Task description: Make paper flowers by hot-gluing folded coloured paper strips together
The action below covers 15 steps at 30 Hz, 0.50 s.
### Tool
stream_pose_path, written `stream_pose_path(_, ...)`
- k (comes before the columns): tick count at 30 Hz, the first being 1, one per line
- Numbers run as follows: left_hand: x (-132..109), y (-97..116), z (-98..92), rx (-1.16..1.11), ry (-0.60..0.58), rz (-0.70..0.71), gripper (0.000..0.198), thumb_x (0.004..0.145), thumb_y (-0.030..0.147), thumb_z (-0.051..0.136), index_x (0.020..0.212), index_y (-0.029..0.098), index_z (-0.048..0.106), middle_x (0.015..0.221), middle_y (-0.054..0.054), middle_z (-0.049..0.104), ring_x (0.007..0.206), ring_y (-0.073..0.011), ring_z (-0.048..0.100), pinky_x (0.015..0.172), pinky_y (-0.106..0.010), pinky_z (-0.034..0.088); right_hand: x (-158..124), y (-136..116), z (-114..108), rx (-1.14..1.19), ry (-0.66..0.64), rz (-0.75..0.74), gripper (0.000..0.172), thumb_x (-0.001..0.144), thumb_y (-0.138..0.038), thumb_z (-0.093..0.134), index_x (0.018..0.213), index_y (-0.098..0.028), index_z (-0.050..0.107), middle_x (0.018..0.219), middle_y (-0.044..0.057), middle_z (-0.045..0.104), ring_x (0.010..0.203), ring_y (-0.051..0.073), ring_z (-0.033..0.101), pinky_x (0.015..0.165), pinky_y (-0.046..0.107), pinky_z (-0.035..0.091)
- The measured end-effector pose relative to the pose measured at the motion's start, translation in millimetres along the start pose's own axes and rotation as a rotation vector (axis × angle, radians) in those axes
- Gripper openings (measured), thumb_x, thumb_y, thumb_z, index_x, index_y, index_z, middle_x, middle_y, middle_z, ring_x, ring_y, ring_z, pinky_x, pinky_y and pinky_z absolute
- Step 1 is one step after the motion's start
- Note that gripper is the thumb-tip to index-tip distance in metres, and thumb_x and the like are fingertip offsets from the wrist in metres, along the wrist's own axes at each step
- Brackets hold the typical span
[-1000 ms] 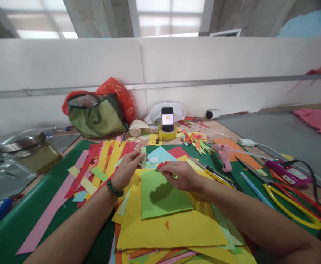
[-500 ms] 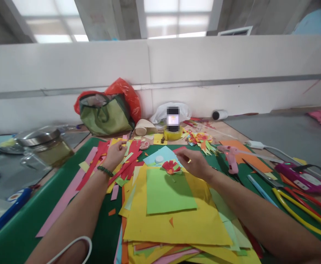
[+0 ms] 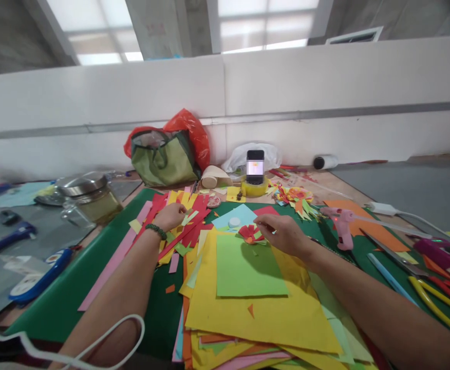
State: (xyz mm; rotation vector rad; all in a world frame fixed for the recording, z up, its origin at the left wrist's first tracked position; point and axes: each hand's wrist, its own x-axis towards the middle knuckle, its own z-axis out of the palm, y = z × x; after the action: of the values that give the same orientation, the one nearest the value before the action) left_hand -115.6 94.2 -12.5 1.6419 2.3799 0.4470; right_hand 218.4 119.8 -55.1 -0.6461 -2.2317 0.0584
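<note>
My left hand (image 3: 169, 217), with a green bead bracelet at its wrist, is over the pile of coloured paper strips (image 3: 192, 234). Its fingertips are drawn together; what lies between them, if anything, is too small to tell. My right hand (image 3: 284, 232) hovers beside a small red paper flower (image 3: 251, 234) with its thumb and fingers pinched. Whether they grip anything I cannot make out. Below the flower lies a light green sheet (image 3: 250, 272) on a stack of yellow sheets (image 3: 256, 324). Behind it are a light blue sheet (image 3: 225, 218) and a round white disc (image 3: 234, 222).
On the right are a pink glue gun (image 3: 342, 226), scissors (image 3: 406, 264) and a purple device (image 3: 443, 259). A phone (image 3: 255, 167) stands in a yellow tape roll (image 3: 254, 188), near finished paper flowers (image 3: 294, 196). A glass jar (image 3: 90, 200) stands left; a green bag (image 3: 167, 159) sits behind.
The camera has turned slightly left, so everything appears farther right. Both hands keep nearly the same places, left over the strips and right by the red flower.
</note>
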Motion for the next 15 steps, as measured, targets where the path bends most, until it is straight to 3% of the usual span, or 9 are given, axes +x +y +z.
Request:
stream_pose_path(5,-3.5,3.5,-4.0,0.167,0.043,-0.037,0.022,0.071,0.027,0.062,0.086,0.019,0.076,0.105,-0.013,0.073,0.1,-0.0309,0.066,0.078,-0.032,0.051,-0.4,1.1,-0.1,-0.003,-0.021,0.018,0.019,0.087,-0.02,0.049,0.089,-0.019,0.068,0.073,0.004,0.073,0.053,0.012,0.062,0.057,0.021,0.044)
stream_pose_path(8,2.8,14.9,-9.7,0.194,0.024,-0.013,0.022,0.075,0.027,0.061,0.089,0.02,0.077,0.102,-0.011,0.074,0.099,-0.03,0.066,0.079,-0.032,0.05,-0.3,3.2,0.5,-0.007,-0.025,0.026,0.02,0.086,-0.019,0.049,0.09,-0.02,0.069,0.075,0.004,0.074,0.055,0.013,0.063,0.058,0.022,0.045)
stream_pose_path(12,32.2,33.1,-19.1,0.161,-0.034,0.033,0.018,0.081,0.025,0.061,0.09,0.018,0.076,0.101,-0.008,0.073,0.101,-0.0261,0.064,0.086,-0.028,0.048,-0.6,4.8,2.2,-0.027,-0.018,0.002,0.02,0.086,-0.019,0.049,0.087,-0.02,0.069,0.073,0.003,0.074,0.054,0.013,0.064,0.056,0.022,0.045)
stream_pose_path(15,60.2,38.2,-21.7,0.106,-0.108,0.012,0.026,0.089,0.034,0.058,0.105,0.015,0.068,0.112,-0.007,0.066,0.102,-0.0251,0.062,0.087,-0.035,0.051,-1.2,5.1,1.3,-0.038,-0.016,-0.033,0.019,0.087,-0.019,0.049,0.086,-0.021,0.068,0.074,0.003,0.075,0.059,0.014,0.067,0.057,0.022,0.046)
